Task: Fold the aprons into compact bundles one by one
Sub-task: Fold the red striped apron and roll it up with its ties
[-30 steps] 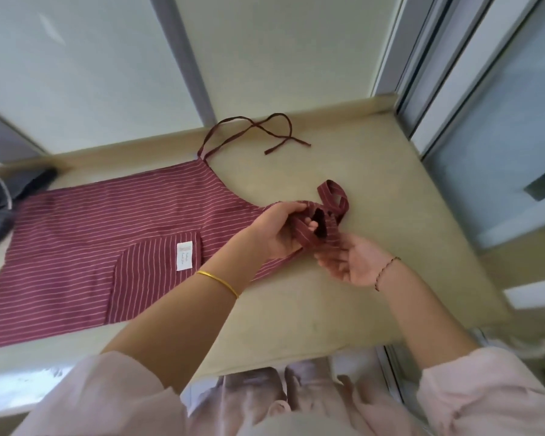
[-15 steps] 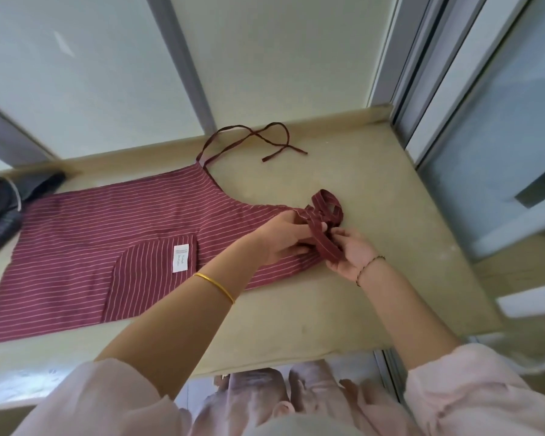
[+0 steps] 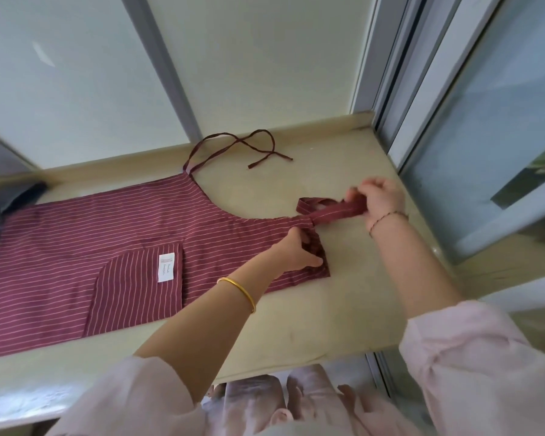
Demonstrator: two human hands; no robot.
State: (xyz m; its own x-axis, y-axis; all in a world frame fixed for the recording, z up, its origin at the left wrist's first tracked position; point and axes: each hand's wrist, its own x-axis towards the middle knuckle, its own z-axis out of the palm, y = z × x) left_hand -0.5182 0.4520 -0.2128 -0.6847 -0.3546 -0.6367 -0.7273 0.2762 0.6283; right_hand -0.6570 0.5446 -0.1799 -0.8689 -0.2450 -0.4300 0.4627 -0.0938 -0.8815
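A maroon apron (image 3: 107, 247) with thin white stripes lies flat across the beige counter (image 3: 343, 309), pocket and white label facing up. My left hand (image 3: 299, 253) rests on the bib's top edge, fingers curled over the cloth. The wide neck strap (image 3: 331, 209) stretches out to the right from the bib, and my right hand (image 3: 379, 198) grips its far end. A thin waist tie (image 3: 243, 146) lies looped near the back edge of the counter.
Dark cloth (image 3: 0, 209) sits at the far left of the counter. Window panes and frames rise behind and to the right. The counter's front edge runs just above my knees (image 3: 283, 401).
My right hand has moved away to the right, pulling the bunched neck strap out straight. My left hand has dropped onto the bib's top edge.
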